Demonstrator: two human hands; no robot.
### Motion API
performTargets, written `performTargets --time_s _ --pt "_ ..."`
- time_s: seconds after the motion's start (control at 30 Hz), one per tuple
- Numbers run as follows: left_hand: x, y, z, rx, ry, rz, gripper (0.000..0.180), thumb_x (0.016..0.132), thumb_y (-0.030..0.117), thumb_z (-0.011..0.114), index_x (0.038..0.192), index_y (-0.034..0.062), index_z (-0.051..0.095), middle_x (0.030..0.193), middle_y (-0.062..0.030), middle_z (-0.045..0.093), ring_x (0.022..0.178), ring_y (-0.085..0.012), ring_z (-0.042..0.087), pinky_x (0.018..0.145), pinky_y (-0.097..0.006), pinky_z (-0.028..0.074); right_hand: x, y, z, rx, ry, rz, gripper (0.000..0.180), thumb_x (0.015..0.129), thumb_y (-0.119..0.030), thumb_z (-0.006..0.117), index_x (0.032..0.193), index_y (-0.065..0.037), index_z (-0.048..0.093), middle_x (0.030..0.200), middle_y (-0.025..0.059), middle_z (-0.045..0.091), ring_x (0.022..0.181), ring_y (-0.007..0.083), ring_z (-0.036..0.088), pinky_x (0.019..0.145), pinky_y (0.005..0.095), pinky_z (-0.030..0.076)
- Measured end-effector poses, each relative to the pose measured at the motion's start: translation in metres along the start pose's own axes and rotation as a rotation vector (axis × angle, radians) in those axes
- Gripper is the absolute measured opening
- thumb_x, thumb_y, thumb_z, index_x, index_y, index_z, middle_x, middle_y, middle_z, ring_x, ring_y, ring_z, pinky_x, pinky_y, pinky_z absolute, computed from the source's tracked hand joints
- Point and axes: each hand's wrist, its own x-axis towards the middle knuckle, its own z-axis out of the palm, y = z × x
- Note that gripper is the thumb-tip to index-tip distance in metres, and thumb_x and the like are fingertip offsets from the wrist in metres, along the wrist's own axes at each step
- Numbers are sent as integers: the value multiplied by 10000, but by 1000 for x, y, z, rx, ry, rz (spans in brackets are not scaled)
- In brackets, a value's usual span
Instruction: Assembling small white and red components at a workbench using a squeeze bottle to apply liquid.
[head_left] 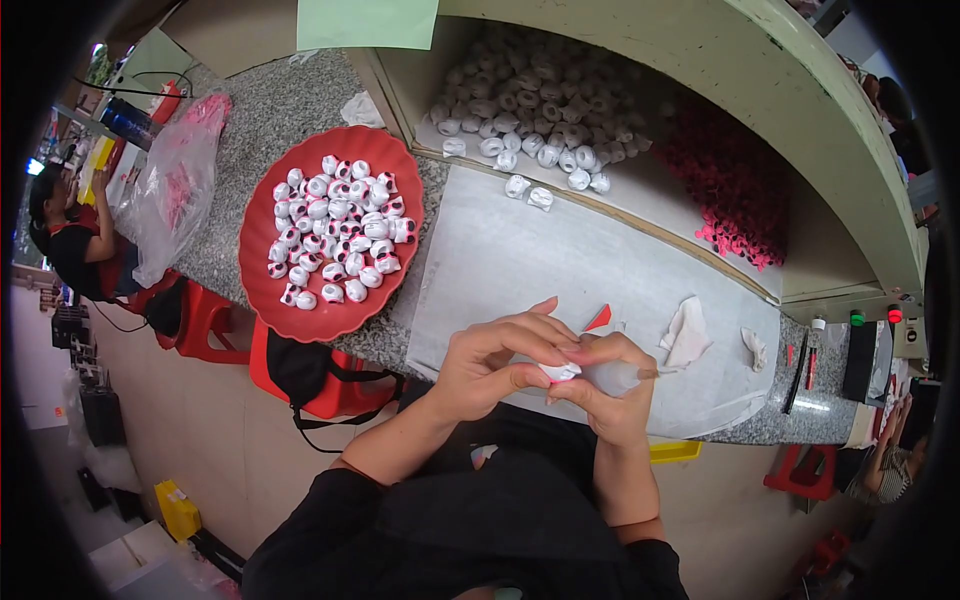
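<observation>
Small assembly workshop, seen from above.
A granite surface (300, 100) is loaded with a red tray (262, 290) of painted beads, a bin (560, 110) of unpainted ones, and co-workers are seated nearby.

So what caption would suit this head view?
Both hands, left and right, hold a small white piece beside a red tray of similar pieces.

Red round tray (262, 262) sits toward the left end of the speckled stone counter (270, 110), hanging over the front edge a bit — it's piled with small white pieces with pink spots (335, 228). Past the counter's back edge there's an open bin (800, 90) with plain white pieces (535, 100) on the left, pink ones (730, 185) on the right. Crumpled white rag (686, 333) near the right end, clear plastic bag (178, 180) at the far left corner.
</observation>
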Motion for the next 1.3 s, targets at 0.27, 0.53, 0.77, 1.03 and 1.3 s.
performTargets --time_s 0.27,0.53,0.77,1.03,1.3 --pt "-4 60 -85 1396 522 -63 229 634 13 611 861 42 590 879 -94 498 798 -208 477 687 -287 382 15 4 -12 -171 3 76 589 645 47 498 1201 28 305 820 136 511 492 74 431 438 172 372" --pt "91 -15 -39 1475 1 69 169 669 24 583 833 16 544 796 -93 509 746 -247 518 645 -325 419 -13 -19 -39 -95 254 21 418 654 -1 449 1036 -18 281 956 154 393 467 111 414 315 182 317" --pt "92 -41 -45 1639 -109 12 134 645 35 601 734 13 504 729 -112 506 678 -231 523 603 -302 430 -24 -28 -43 -124 353 -19 254 725 -98 460 938 -5 357 983 149 385 688 209 518 438 259 466" --pt "37 -16 6 -335 136 -449 325 720 64 591 1032 52 502 980 -95 526 808 -160 545 674 -264 459 -30 -34 -47 -99 412 -333 271 711 -94 552 929 -9 414 969 92 410 711 170 495 522 239 460" --pt "21 -15 32 -413 277 -323 330 723 68 588 1020 33 450 978 -117 510 871 -198 537 774 -321 437 -24 -38 -22 -561 479 -749 362 689 -270 638 861 -47 411 736 64 389 570 118 396 504 206 355"
